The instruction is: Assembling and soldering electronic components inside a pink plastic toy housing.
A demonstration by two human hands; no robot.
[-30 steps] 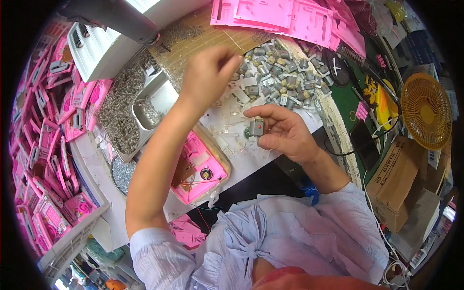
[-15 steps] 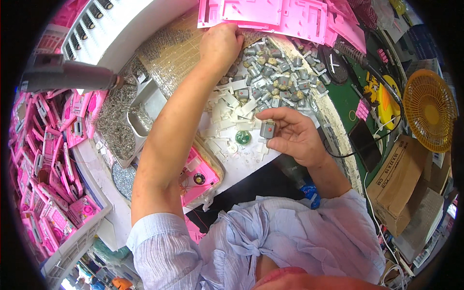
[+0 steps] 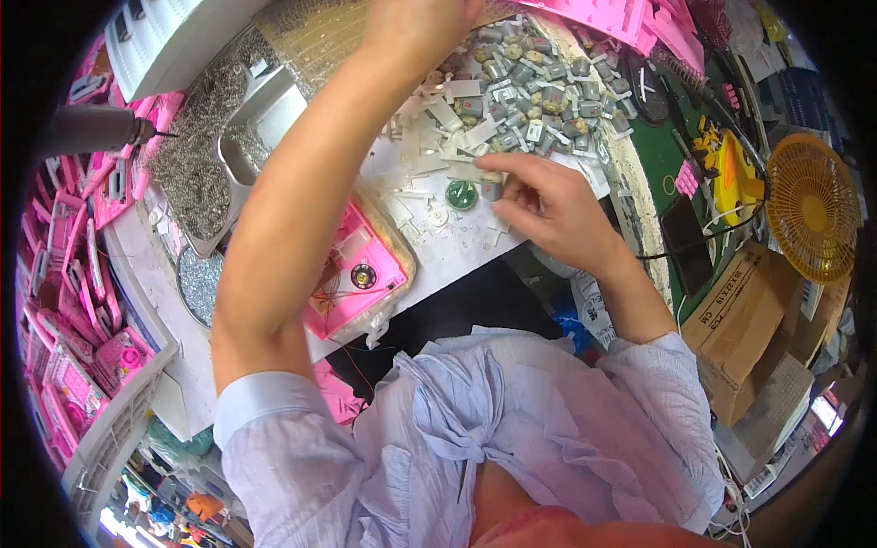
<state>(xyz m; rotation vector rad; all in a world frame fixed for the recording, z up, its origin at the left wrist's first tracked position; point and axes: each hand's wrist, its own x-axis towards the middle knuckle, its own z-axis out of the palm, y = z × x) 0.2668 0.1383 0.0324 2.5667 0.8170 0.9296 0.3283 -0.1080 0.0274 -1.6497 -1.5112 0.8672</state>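
My right hand [image 3: 557, 210] is over the front of the worktop, its thumb and forefinger closed on a small grey motor [image 3: 491, 189]. A small round green dish [image 3: 461, 194] lies just left of that motor. White plastic pieces [image 3: 446, 114] are scattered beyond it, beside a heap of grey motors [image 3: 539, 91] with white tips. My left arm stretches far across the bench. The left hand [image 3: 420, 26] is at the top edge of the picture near pink plastic panels [image 3: 594, 16], its fingers mostly cut off from view.
A pink housing [image 3: 356, 274] with a round speaker lies below my left forearm. Farther left are a heap of screws [image 3: 187, 160], a grey tray [image 3: 274, 110], an electric screwdriver [image 3: 91, 128] and stacked pink parts [image 3: 73, 301]. A yellow fan [image 3: 808, 208] and cardboard box [image 3: 744, 320] stand right.
The view has shifted, so the panels and my left hand sit higher and partly out of frame. My right hand has brought the motor slightly left, beside the green dish.
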